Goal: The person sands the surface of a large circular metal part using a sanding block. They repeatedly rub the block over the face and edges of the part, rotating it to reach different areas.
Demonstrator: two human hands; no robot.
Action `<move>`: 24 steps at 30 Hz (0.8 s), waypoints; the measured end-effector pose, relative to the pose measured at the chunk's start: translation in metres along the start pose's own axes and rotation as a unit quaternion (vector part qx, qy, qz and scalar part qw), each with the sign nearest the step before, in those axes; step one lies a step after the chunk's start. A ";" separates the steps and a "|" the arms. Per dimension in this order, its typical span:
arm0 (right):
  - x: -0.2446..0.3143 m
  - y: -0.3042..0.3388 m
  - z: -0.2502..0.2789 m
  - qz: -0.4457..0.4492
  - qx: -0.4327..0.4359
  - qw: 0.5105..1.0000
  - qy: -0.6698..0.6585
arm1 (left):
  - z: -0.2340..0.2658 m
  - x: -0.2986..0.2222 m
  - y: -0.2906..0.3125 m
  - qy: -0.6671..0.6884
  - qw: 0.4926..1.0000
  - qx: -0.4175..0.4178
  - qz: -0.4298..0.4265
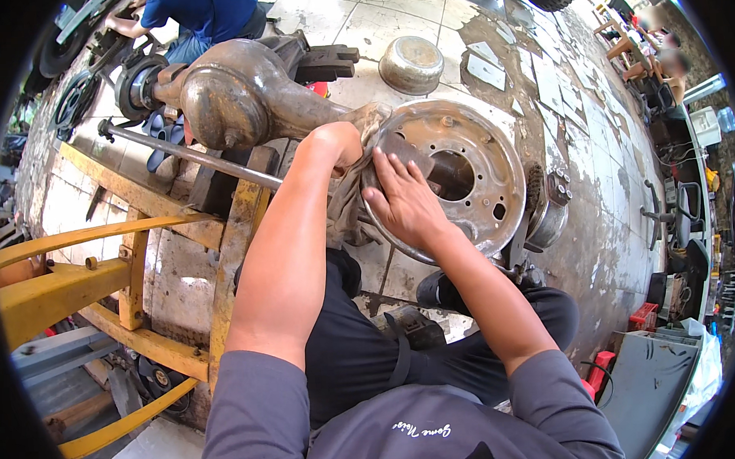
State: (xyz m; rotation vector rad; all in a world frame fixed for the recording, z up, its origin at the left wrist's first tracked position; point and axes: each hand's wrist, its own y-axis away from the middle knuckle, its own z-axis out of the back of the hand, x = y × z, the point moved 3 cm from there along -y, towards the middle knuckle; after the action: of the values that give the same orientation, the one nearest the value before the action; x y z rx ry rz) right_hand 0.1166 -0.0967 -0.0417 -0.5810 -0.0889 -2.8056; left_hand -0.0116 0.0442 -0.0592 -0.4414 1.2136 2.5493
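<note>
A large round metal wheel or drum (487, 136), worn and greasy, stands in front of me, with a big centre hole ringed by smaller holes. My left hand (340, 147) is bent at the wrist and closed on a grey-brown rag (346, 199), which hangs down along the wheel's left edge. Fingers stretched out, my right hand (407, 194) lies against a dark brown plate-like piece (413, 149) in the left part of the wheel. What lies under that palm is hidden.
A rusty axle housing (225, 93) and a metal rod (191, 157) lie at the left, beyond a yellow frame (70, 292). An upturned metal pot (411, 64) stands behind the wheel. Another hub-like part (550, 215) is at its right. A person in blue (202, 17) works at the far left.
</note>
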 end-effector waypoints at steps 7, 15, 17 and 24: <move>0.012 0.039 -0.004 0.041 0.036 0.999 -0.006 | 0.000 0.009 0.000 0.039 0.999 -0.030 0.010; 0.002 -0.001 -0.007 -0.016 0.014 1.000 -0.005 | 0.001 0.003 0.009 0.009 1.000 -0.012 -0.012; 0.010 0.020 -0.008 0.009 0.021 1.000 0.009 | 0.002 0.003 0.011 0.015 1.000 -0.016 -0.017; 0.002 -0.010 -0.015 -0.041 -0.025 0.999 -0.002 | 0.002 0.000 0.007 -0.040 0.998 -0.023 -0.038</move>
State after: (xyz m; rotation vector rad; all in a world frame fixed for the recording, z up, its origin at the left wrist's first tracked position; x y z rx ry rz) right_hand 0.1064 -0.0893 -0.0549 -0.6082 -0.0454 -2.8939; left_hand -0.0145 0.0415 -0.0531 -0.3850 1.0911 2.5105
